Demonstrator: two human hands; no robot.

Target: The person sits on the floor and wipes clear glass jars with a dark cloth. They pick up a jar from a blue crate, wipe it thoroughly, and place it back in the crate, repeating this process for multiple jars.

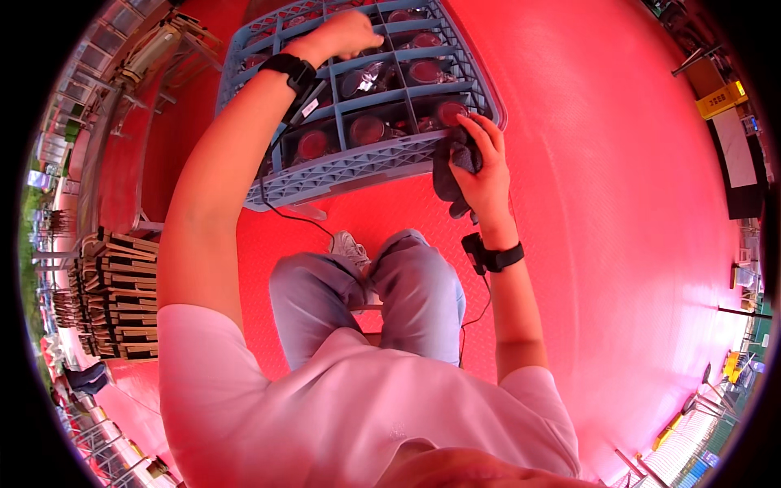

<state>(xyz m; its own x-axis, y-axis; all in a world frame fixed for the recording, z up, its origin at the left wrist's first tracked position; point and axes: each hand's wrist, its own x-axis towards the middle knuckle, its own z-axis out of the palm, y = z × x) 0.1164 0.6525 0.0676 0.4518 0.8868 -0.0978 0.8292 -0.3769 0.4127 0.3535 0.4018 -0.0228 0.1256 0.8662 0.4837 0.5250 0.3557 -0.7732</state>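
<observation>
Floor: red, beneath everything.
Rack: one, blue-grey plastic, divided into compartments, in front of the seated person at the far side.
Folded chairs: stacked, left side.
Left hand: above the rack's far part, fingers curled; whether anything is within them cannot be told.
Right hand: at the rack's near right corner, closed around the cloth, fingertips close to a glass; contact uncertain.
Dark cloth: one, bunched, hanging outside the near right corner.
Clear glasses: several, within the compartments; one at near right.
Condition: many visible compartments are filled; those under the left arm are hidden. Which glasses have been handled, and how many remain, cannot be told.
</observation>
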